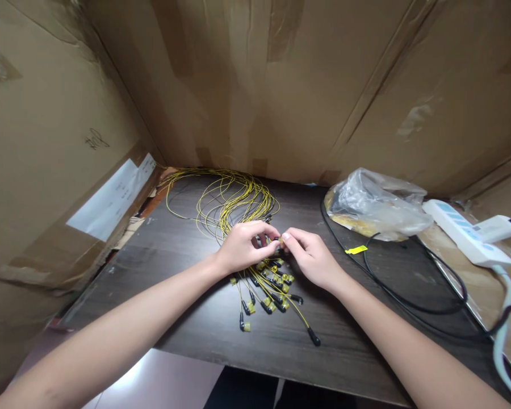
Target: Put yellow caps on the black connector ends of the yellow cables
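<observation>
My left hand (249, 245) and my right hand (311, 258) meet over the middle of the table, thumbs and forefingers closed in a pinch. Between their fingertips is a small yellow cap (281, 241), with something dark beside it; the fingers cover most of it. Below the hands, a cluster of black elbow-shaped connectors (266, 305) fans out on yellow wires, many with see-through yellow caps (247, 327). One black connector (314, 337) without a visible cap lies nearest the table's front edge. Behind my left hand, the long yellow wires (242, 199) lie in loose loops.
Cardboard walls (255, 102) enclose the dark wooden table (187, 318) at the back and sides. To the right lie a clear plastic bag (375, 204), a black cable (392, 292) with a yellow tag (356, 250), and a white power strip (464, 230).
</observation>
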The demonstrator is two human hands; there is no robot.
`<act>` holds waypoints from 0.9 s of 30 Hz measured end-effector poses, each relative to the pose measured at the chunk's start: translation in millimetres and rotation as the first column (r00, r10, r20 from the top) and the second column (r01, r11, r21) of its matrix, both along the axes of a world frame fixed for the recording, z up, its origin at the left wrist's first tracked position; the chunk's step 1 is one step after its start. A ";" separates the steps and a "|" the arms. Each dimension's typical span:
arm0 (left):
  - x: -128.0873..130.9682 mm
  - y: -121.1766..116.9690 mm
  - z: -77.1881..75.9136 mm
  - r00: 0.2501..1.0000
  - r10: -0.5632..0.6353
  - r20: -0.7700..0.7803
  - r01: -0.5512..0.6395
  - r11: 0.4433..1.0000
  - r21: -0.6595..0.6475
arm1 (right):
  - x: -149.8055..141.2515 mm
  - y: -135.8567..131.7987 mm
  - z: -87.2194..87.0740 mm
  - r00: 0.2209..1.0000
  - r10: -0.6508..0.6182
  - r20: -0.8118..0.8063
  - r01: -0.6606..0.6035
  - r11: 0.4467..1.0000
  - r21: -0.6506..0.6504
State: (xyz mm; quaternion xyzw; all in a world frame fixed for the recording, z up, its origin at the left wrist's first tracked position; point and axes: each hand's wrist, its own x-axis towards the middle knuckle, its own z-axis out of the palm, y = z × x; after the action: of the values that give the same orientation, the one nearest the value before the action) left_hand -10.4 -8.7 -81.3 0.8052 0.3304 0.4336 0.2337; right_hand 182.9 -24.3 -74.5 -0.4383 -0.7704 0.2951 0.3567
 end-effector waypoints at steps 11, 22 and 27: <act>-1.2 2.1 -1.6 1.000 -0.012 -0.008 0.012 1.000 -0.029 | -0.5 -0.2 0.2 0.999 -0.013 -0.045 0.014 1.000 0.007; -0.7 1.8 -1.1 1.000 0.010 0.012 -0.010 0.999 -0.047 | -3.0 -2.5 1.1 0.997 -0.048 -0.057 0.049 0.999 0.015; -1.2 1.3 -0.2 1.000 0.011 0.016 -0.011 0.999 -0.053 | -3.1 -2.6 -0.5 0.992 -0.063 -0.109 0.061 0.998 -0.025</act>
State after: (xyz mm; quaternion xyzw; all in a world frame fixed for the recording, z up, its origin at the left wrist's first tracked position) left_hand -11.6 -7.4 -81.5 0.7933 0.3442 0.4325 0.2552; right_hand 179.8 -26.9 -74.9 -0.4490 -0.7324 0.3160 0.4026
